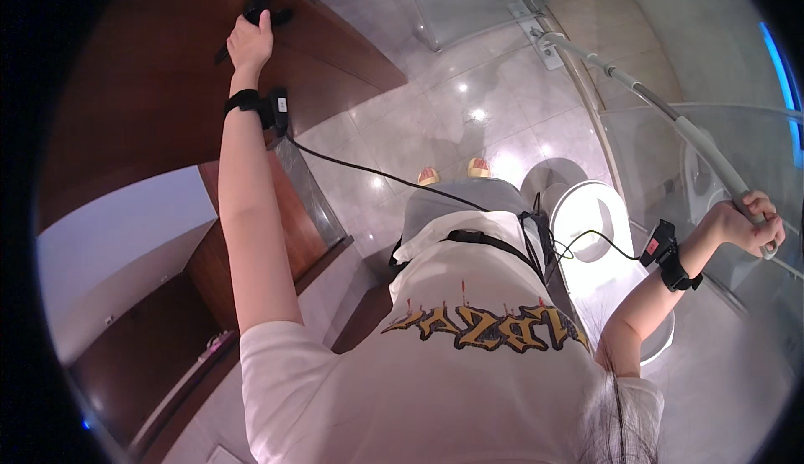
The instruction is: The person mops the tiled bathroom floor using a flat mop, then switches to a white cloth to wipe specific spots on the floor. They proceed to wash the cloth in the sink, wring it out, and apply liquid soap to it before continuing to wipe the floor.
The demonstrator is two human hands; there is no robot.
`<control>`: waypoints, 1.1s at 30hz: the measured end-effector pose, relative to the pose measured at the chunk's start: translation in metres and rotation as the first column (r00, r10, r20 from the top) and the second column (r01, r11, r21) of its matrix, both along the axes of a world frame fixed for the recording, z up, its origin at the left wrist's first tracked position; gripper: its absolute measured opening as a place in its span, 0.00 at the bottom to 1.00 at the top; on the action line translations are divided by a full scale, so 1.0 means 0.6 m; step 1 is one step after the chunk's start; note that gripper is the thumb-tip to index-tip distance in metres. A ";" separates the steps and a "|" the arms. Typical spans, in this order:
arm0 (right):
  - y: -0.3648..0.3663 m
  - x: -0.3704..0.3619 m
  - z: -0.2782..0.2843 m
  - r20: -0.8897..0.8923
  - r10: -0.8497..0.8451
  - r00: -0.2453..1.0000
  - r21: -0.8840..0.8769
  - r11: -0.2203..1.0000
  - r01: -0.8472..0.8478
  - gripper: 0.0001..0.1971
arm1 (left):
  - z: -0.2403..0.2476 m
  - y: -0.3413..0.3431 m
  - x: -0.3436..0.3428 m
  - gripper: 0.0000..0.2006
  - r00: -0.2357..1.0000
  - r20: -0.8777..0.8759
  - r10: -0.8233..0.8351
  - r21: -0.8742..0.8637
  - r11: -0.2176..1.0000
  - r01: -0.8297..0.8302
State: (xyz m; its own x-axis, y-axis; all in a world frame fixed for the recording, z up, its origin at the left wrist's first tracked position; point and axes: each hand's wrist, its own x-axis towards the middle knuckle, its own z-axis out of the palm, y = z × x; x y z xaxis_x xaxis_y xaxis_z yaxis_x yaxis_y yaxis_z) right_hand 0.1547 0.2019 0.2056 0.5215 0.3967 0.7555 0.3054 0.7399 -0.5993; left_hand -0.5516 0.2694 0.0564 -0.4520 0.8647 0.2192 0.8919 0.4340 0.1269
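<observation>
Nearest is the wearer's white T-shirt (402, 397), gold lettering across its front. Out to the right, the right hand (758, 225) has its grip clamped on the upper end of a grey-and-silver pole (705, 152), which slants away along a glass panel (653, 141). To the left, the left hand's (251, 43) grip is closed around a black door handle (283, 17) on a reddish-brown wooden door (151, 87). Below, a white toilet (621, 273) stands right of the slippers (479, 167) on grey floor tiles (394, 129). Farther off, the pole's flat foot (550, 55) rests near the panel's base.
</observation>
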 end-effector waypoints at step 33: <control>-0.041 0.047 0.011 -0.143 -0.071 0.987 -0.016 0.997 0.069 0.08 | -0.055 0.077 -0.119 0.39 0.967 0.048 0.251 -0.090 0.965 -0.246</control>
